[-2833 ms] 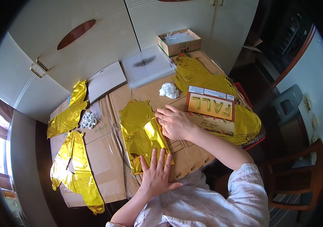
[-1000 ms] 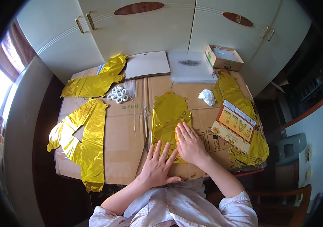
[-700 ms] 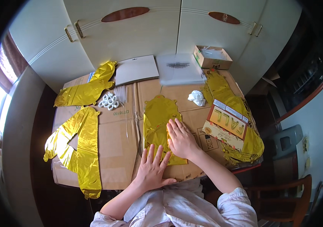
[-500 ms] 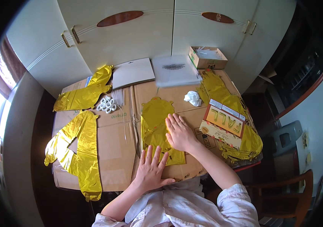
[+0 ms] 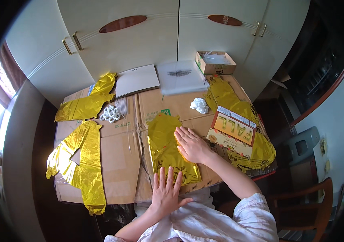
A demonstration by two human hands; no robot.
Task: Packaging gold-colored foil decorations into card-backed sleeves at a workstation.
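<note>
Resting on gold foil with left fingers wide and right fingers close together, likely keeping it flat.

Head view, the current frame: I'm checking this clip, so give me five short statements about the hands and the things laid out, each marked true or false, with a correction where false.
1. The right hand lies on the right side of the middle gold foil. True.
2. The left hand is balled into a fist. False: it is flat, with the fingers spread.
3. The white rings lie to the right of the crumpled white tissue. False: they lie to its left.
4. The A-shaped gold foil lies to the left of both hands. True.
5. The printed card is underneath the right-hand gold foil. False: it lies on top of it.
</note>
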